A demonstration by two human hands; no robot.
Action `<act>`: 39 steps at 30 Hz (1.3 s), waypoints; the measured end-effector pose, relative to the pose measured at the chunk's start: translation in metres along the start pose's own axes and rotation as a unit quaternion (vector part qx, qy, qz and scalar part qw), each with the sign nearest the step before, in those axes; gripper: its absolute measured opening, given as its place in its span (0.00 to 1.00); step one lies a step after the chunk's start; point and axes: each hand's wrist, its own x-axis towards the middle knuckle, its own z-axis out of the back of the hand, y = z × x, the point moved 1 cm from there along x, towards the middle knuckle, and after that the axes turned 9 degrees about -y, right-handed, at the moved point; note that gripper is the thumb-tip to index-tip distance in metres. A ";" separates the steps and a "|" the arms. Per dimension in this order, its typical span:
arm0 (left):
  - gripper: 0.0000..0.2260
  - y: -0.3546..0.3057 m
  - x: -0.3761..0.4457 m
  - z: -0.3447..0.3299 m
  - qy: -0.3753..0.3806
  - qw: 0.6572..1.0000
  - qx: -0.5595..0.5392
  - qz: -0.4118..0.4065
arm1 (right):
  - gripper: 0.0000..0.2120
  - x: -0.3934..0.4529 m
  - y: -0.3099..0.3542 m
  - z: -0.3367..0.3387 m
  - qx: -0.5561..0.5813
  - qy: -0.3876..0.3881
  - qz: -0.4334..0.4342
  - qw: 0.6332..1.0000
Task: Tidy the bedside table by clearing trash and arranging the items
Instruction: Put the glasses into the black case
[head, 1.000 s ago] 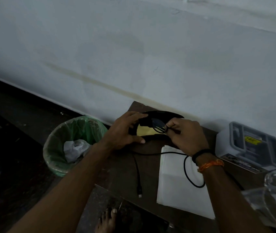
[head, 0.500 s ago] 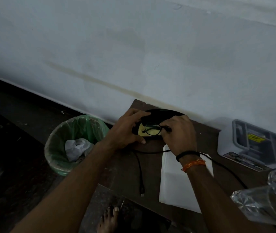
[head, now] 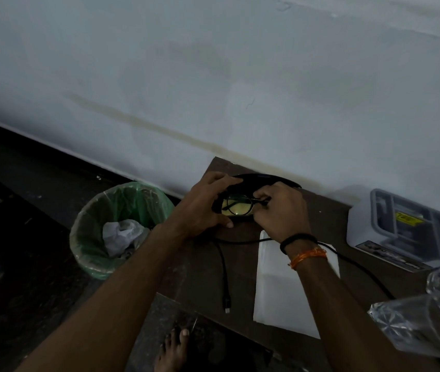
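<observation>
Left hand [head: 202, 208] gripping open glasses case [head: 256, 181], right hand [head: 280, 210] pinching glasses [head: 237, 206] inside it

— Where are the arms?
— Both reach forward, bare, converging near the table's far edge.
— And the left hand [head: 205, 208]?
— Fingers curled, thumb low, gripping.
— The right hand [head: 283, 210]?
— Fingertips pinching; two bands circle its wrist.

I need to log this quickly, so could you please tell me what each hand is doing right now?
Left hand: holds the black glasses case open.
Right hand: pinches the glasses, lowering them into the case.
</observation>
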 end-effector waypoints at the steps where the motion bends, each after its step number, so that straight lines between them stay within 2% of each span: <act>1: 0.44 0.000 0.000 0.000 -0.001 1.000 -0.001 0.001 | 0.14 0.000 0.000 0.001 0.003 0.002 -0.001 1.000; 7: 0.43 -0.001 0.000 0.000 -0.004 1.000 -0.008 0.006 | 0.12 -0.005 -0.009 0.007 -0.005 0.012 0.039 0.999; 11: 0.41 -0.004 0.001 0.002 -0.007 1.000 -0.015 0.009 | 0.11 -0.009 -0.014 0.013 -0.010 -0.014 0.043 0.999; 13: 0.37 -0.006 0.001 0.003 -0.015 1.000 -0.013 0.007 | 0.10 -0.010 -0.013 0.020 0.013 -0.055 0.047 0.997; 16: 0.26 -0.008 -0.001 0.004 -0.034 0.999 -0.019 -0.001 | 0.09 -0.010 -0.012 0.036 0.042 -0.159 0.060 0.985; 19: 0.27 -0.010 -0.002 0.003 -0.048 0.999 -0.015 0.003 | 0.10 -0.007 -0.020 0.047 0.052 -0.222 0.042 0.973; 21: 0.29 -0.012 -0.002 0.002 -0.057 0.998 -0.010 0.012 | 0.11 -0.006 -0.028 0.048 0.028 -0.199 0.011 0.979; 25: 0.30 -0.014 -0.004 0.003 -0.063 0.998 0.018 0.002 | 0.11 -0.010 -0.037 0.044 0.023 -0.100 -0.003 0.995; 28: 0.29 -0.013 -0.006 0.005 -0.060 0.996 0.057 -0.025 | 0.12 -0.014 -0.041 0.045 0.012 -0.073 -0.017 0.997; 34: 0.17 -0.016 -0.007 0.005 -0.078 0.991 0.080 -0.070 | 0.14 -0.020 -0.045 0.046 0.019 -0.013 -0.030 0.999; 37: 0.16 -0.017 -0.006 0.004 -0.080 0.991 0.085 -0.067 | 0.21 -0.020 -0.046 0.044 0.003 0.005 -0.014 1.000; 39: 0.22 -0.017 -0.004 0.004 -0.073 0.991 0.088 -0.065 | 0.26 -0.019 -0.046 0.043 0.011 0.011 -0.019 1.000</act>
